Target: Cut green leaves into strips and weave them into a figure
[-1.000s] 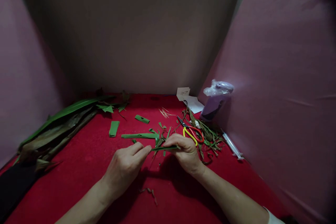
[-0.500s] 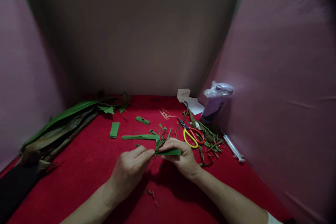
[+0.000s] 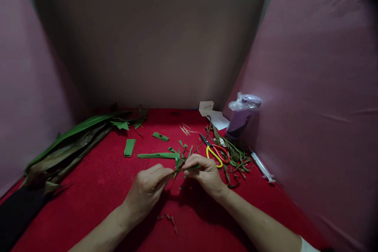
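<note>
My left hand (image 3: 152,183) is closed in a pinch, its thumb and forefinger on the end of a thin piece of leaf or stem (image 3: 176,171). Close beside it on the right, my right hand (image 3: 206,175) is closed on a green leaf strip (image 3: 193,168), which shows dark and narrow under the fingers. Just beyond the fingertips are brownish-green leaf scraps (image 3: 180,161); I cannot tell which of them are held. A long green leaf strip (image 3: 158,155) lies flat past my left hand. Scissors (image 3: 217,153) with yellow and red handles rest past my right hand.
Large leaves (image 3: 73,130) lie at left by a black object (image 3: 20,212). Cut leaf pieces (image 3: 129,147) and toothpicks (image 3: 186,129) lie mid-table. At right are plant scraps (image 3: 236,153), a syringe (image 3: 262,166), a purple bottle (image 3: 240,120) and white paper (image 3: 217,119). Walls enclose three sides.
The green strip in my right hand has turned and shows less of its face, no longer sticking out past the hand. Another brown curled scrap now shows on the cloth nearer me.
</note>
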Demonstrator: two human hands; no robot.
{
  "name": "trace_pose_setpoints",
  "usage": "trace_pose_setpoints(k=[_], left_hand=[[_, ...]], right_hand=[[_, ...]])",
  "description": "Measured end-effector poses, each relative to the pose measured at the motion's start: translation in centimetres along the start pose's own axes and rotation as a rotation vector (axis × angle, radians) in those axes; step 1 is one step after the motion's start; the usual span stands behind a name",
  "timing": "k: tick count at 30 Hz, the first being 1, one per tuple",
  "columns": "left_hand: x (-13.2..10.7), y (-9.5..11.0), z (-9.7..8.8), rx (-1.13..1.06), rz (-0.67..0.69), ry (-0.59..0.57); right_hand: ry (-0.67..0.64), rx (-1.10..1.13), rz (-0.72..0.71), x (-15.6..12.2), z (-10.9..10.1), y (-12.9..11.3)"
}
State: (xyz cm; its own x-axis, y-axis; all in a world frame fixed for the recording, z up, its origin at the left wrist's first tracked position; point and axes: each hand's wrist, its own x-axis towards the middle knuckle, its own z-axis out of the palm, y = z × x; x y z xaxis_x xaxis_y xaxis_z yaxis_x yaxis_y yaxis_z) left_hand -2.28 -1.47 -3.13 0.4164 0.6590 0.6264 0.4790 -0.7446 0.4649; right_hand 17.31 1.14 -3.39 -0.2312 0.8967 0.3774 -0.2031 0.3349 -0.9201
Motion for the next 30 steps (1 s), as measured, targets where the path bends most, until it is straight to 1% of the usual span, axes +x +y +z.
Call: trace_pose_setpoints(k=[3, 8, 11, 14, 18, 22, 24, 28, 30], left_hand=[[0.0, 0.04, 0.04, -0.013, -0.031, -0.006], [0.24, 0.4, -0.15, -0.045, -0.068, -0.012], [0.34, 0.39, -0.19, -0.076, -0.07, -0.017], [0.5, 0.43, -0.22, -0.058, -0.104, -0.023], [0.77, 0.65, -0.4, -0.021, -0.155, -0.028], [0.75, 0.57, -0.41, -0.077, -0.209, -0.006], [0.67, 0.47, -0.28, -0.176, -0.296, -0.022], [0.66, 0.64, 0.09, -0.457, -0.623, -0.091], [0.75, 0.93, 0.2, -0.533, -0.748, -0.1]], right_hand=[[0.027, -0.016, -0.057, 0.15, 0.0, -0.05], [0.085, -0.051, -0.063, 0.22, -0.08, -0.22], [0.092, -0.06, -0.058, 0.23, -0.12, -0.23], [0.082, -0.065, -0.04, 0.21, -0.1, -0.27], [0.036, -0.078, 0.022, 0.13, -0.05, -0.41], [0.019, -0.089, 0.05, 0.1, -0.1, -0.28], [0.033, -0.081, 0.06, 0.13, -0.16, -0.13], [0.055, -0.058, 0.107, 0.22, -0.26, 0.03], [0.05, -0.05, 0.132, 0.24, -0.27, 0.0]])
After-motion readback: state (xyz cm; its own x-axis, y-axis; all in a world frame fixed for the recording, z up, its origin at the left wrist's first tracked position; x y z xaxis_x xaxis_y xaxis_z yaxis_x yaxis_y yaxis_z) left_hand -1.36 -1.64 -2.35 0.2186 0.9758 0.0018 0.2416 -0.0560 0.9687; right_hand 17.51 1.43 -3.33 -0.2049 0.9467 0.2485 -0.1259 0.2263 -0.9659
